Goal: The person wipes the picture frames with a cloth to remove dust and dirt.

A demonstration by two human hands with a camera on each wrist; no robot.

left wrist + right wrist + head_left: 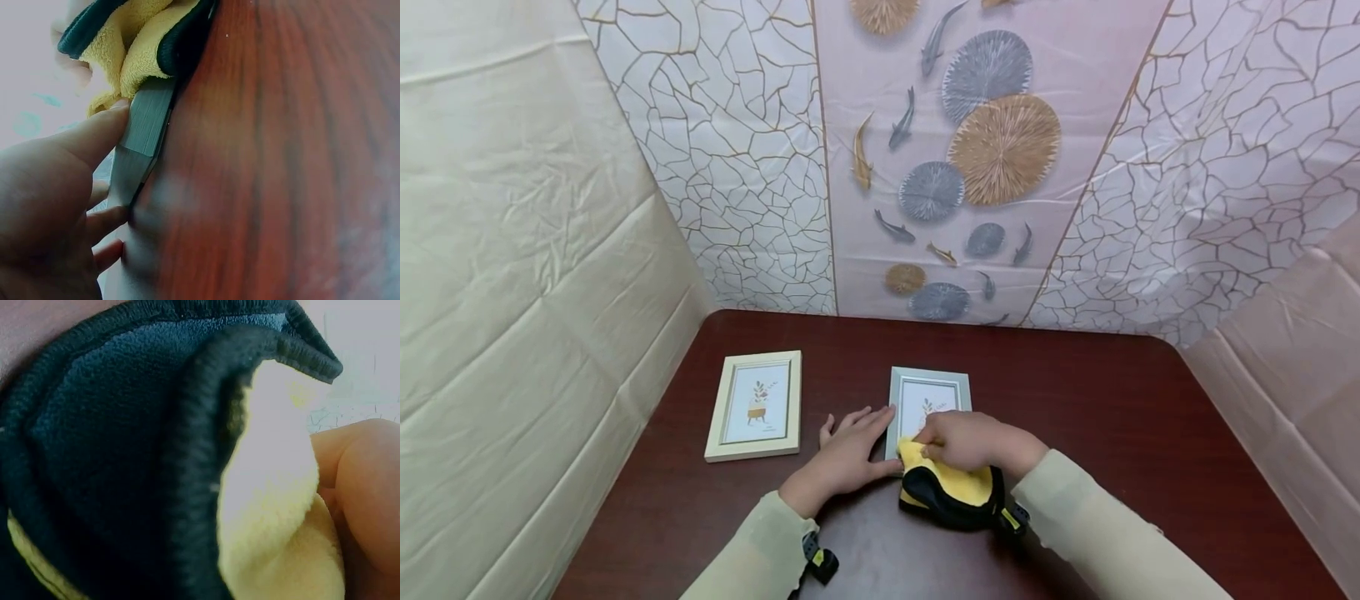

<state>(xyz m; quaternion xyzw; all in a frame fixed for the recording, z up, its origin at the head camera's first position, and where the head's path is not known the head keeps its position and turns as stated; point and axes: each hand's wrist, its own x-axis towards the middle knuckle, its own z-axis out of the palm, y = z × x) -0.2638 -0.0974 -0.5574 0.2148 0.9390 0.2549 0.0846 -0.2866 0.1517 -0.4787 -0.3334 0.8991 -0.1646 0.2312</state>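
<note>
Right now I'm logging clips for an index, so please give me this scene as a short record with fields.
Left hand: touches the silver frame at its left side, fingers spread
Right hand: holds the yellow-and-black cloth
Cloth: bunched, partly covering the silver frame's near end
Silver frame: lies on the table; print partly hidden
Cream frame: left of the silver one, untouched; plant print visible
Table: dark reddish-brown

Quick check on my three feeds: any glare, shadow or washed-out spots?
Head: mostly clear, soft sheen on the near part of the table. Left wrist: upper left washed out, hazy glare on the table. Right wrist: the cloth partly blown near white, its black side dark.
</note>
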